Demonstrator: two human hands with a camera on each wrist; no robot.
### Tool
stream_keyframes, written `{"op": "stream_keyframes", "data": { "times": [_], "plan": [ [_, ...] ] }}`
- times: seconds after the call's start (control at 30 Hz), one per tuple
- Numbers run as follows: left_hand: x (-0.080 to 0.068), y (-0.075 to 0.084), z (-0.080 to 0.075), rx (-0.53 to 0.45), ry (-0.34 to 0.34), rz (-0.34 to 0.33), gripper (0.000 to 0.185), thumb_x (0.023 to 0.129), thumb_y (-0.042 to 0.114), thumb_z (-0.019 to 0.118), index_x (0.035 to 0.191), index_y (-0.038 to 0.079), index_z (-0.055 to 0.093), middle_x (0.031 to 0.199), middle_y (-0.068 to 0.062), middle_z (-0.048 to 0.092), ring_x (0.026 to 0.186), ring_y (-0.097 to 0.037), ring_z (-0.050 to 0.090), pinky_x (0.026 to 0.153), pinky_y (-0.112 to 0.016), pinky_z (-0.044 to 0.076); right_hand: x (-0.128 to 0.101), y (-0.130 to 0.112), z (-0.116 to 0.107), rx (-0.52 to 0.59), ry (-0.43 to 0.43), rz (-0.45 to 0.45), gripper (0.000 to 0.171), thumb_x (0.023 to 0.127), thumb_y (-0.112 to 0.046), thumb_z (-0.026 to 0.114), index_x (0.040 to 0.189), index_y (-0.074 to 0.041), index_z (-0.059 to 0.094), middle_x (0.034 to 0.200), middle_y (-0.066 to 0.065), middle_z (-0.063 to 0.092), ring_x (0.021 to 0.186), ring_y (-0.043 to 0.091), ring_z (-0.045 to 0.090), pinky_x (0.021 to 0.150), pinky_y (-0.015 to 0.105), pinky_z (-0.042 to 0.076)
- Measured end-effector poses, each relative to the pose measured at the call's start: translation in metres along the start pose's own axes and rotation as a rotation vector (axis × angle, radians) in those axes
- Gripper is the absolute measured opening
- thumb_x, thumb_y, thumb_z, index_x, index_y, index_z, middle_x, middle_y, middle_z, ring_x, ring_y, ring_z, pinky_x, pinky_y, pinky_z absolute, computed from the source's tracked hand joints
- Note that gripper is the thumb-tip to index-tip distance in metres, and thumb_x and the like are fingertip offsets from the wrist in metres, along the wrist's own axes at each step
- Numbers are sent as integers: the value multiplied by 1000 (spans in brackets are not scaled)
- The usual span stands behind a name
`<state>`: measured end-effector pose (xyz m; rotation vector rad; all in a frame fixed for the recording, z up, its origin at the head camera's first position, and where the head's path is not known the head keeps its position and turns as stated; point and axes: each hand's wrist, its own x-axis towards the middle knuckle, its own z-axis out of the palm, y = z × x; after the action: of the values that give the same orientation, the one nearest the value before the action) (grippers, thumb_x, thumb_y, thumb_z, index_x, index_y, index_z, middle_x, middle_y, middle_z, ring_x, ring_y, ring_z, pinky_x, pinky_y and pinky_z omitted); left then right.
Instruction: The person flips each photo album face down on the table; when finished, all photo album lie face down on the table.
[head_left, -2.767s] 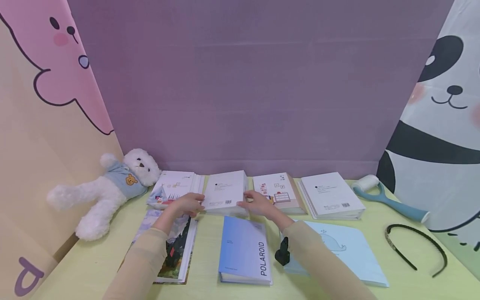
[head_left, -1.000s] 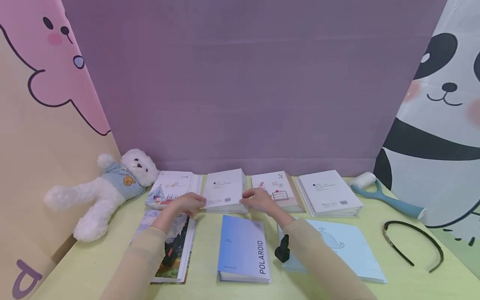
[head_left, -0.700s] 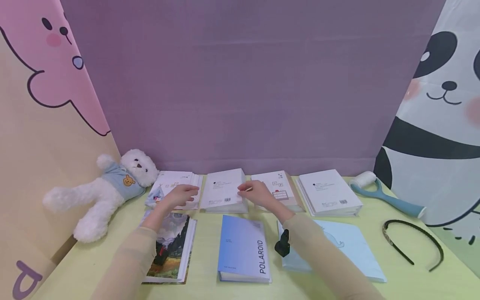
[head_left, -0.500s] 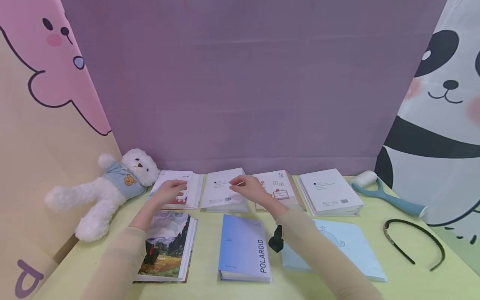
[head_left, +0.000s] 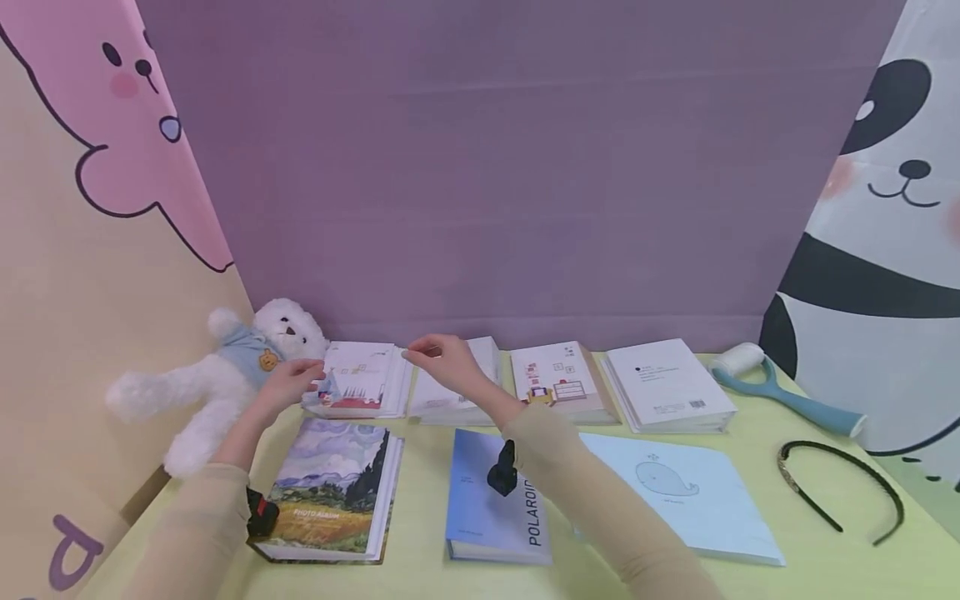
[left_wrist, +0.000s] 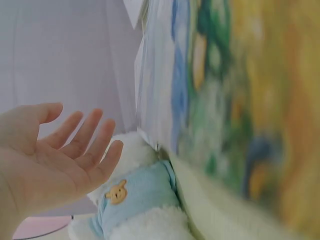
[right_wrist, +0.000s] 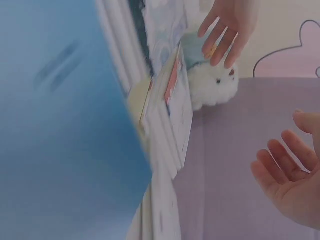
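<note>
My left hand [head_left: 288,387] is in the air by the left edge of the leftmost back book [head_left: 356,371], white with a tent and castle drawing. Its fingers are loosely bent and empty in the left wrist view, with the plush bear [left_wrist: 140,195] behind. My right hand [head_left: 450,362], also empty with fingers relaxed, is over the gap between that book and a second white book [head_left: 442,400]. The right forearm partly hides this second book. Both hands appear in the right wrist view, the right palm [right_wrist: 295,195] at the right edge.
Two more thick books, one illustrated [head_left: 551,371] and one plain white [head_left: 667,375], continue the back row. In front lie a painted photo album [head_left: 330,483], a blue POLAROID album [head_left: 472,500] and a whale booklet [head_left: 675,492]. A lint roller [head_left: 802,408] and headband [head_left: 832,458] are at right.
Both hands held the sides of the second white book, then let it go, leaving it flat in the row. They lifted and moved left towards the leftmost book, uncovering the painted photo album.
</note>
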<state>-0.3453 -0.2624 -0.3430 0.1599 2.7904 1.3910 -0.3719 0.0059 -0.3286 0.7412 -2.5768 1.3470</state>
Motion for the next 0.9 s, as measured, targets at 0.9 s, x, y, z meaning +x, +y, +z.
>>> {"op": "stream_keyframes", "data": {
  "times": [0.9],
  "plan": [
    [-8, -56, -13, -54, -159, -85, 72, 94, 41, 31, 135, -12, 5, 136, -33, 19, 119, -40, 37, 92, -47, 39, 8, -14, 79, 180, -162, 131, 41, 86, -36, 52, 121, -13, 53, 122, 1, 53, 113, 16, 48, 88, 28, 44]
  ]
}}
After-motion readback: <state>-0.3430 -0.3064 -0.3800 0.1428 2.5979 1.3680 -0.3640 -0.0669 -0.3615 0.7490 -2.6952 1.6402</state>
